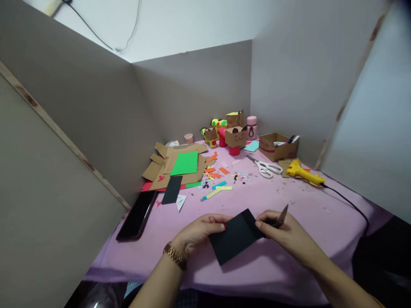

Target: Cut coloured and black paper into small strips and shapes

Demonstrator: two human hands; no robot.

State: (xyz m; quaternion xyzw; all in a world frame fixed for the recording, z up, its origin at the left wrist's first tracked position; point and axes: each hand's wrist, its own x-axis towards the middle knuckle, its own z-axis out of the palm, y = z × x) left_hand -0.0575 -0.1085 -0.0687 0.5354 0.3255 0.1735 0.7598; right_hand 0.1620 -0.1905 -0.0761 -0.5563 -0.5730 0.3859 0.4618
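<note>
Left grip (201, 231) pinches black paper (236, 240); right grip (282, 231) holds pencil (282, 217).

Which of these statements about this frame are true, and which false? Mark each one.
1. Both hands hold a black paper sheet. True.
2. The right hand also holds a thin pencil-like tool. True.
3. The white-handled scissors are in the left hand. False: they lie on the pink tablecloth, far from it.
4. The glue gun is red. False: it is yellow.
5. A dark phone lies at the table's left edge. True.
</note>
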